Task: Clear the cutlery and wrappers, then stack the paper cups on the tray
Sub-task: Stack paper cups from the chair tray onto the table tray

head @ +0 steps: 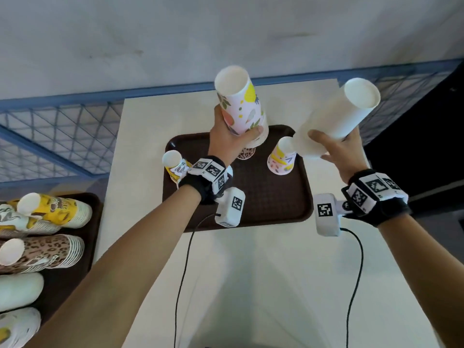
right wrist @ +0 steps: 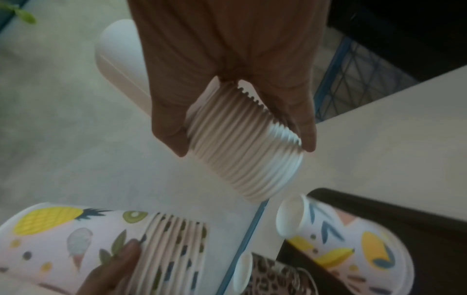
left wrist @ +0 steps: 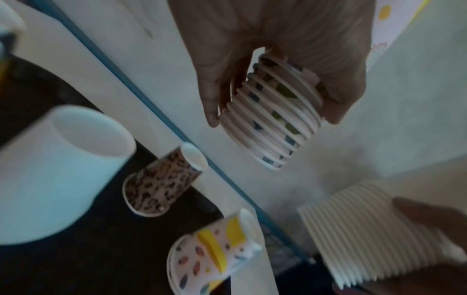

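Observation:
My left hand (head: 232, 138) grips the rim end of a tall stack of fruit-printed paper cups (head: 239, 104), held bottom up over the back of the brown tray (head: 251, 204). In the left wrist view its thumb and fingers wrap the stacked rims (left wrist: 272, 119). My right hand (head: 334, 146) holds a long stack of plain white cups (head: 339, 116), tilted above the tray's right rear corner, and its fingers (right wrist: 298, 111) close round the rims (right wrist: 242, 147). Upside-down single cups stand on the tray: a pink patterned cup (head: 281, 159), a leopard cup (head: 246, 153) half hidden behind my left hand, and a yellow cup (head: 175, 164).
A second brown tray (head: 94, 222) at the left holds several cup stacks lying on their sides (head: 50, 212). A blue wire fence (head: 62, 131) runs behind the white table (head: 251, 272). Two black cables (head: 183, 272) hang from my wrist cameras.

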`<state>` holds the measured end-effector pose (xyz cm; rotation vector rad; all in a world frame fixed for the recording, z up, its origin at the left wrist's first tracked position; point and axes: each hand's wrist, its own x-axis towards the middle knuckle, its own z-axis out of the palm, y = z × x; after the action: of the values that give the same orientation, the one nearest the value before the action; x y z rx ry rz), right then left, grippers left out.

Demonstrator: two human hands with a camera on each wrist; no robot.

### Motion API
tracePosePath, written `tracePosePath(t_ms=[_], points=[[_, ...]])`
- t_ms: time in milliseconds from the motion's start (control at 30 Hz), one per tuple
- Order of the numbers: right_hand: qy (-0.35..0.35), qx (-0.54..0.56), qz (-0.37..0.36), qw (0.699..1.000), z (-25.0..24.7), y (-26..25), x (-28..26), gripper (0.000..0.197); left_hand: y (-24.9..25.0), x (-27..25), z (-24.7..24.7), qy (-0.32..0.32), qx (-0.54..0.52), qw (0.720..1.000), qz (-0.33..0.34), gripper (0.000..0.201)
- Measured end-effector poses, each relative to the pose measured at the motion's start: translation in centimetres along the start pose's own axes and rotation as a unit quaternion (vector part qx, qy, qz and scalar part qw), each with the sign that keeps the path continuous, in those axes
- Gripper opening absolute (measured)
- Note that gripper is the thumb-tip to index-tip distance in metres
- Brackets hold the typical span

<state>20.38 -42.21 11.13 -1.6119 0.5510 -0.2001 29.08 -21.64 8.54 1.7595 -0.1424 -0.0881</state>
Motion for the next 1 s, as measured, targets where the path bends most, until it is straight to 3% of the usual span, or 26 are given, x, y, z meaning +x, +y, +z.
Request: tracePosePath(t_ms=[100, 200, 400, 500, 600, 700, 800, 1000], points=[[0.030, -0.006, 0.001, 1.000, -2.1, 0.9, 0.4, 0.043, -0.6, -0.1, 3.7, -0.047, 0.022, 0.999, -0.013, 0.081], [0.048, -0.007, 0.014, 0.999, -3.9, 1.8, 0.3, 0.057, -1.5, 0.1, 6.7, -0.072, 0.036, 0.996, -0.034, 0.090], [0.045, -0.031, 0.037, 0.998, -5.6, 3.3, -0.8, 0.071, -3.4, 0.2, 9.7, -0.106, 0.089, 0.989, -0.052, 0.085], [0.043, -0.049, 0.045, 0.997, -5.6, 3.7, -1.6, 0.081, -4.3, -0.4, 9.5, -0.161, 0.105, 0.979, -0.066, 0.100], [0.035, -0.038, 0.041, 0.998, -4.6, 3.9, -2.8, 0.080, -4.1, -2.2, 7.5, -0.181, 0.150, 0.971, -0.041, 0.096], [-0.005, -0.046, 0.022, 0.999, -2.6, 4.2, -4.2, 0.074, -4.1, -5.1, 4.1, -0.187, 0.281, 0.941, 0.033, 0.059], [-0.046, -0.053, 0.003, 0.998, 0.5, 4.4, -5.0, 0.079, -5.6, -8.4, -0.1, -0.217, 0.373, 0.900, 0.053, 0.033], [-0.141, -0.053, -0.028, 0.988, 8.9, 2.7, -5.3, 0.075, -11.4, -16.0, -8.9, -0.177, 0.448, 0.875, 0.041, 0.029]])
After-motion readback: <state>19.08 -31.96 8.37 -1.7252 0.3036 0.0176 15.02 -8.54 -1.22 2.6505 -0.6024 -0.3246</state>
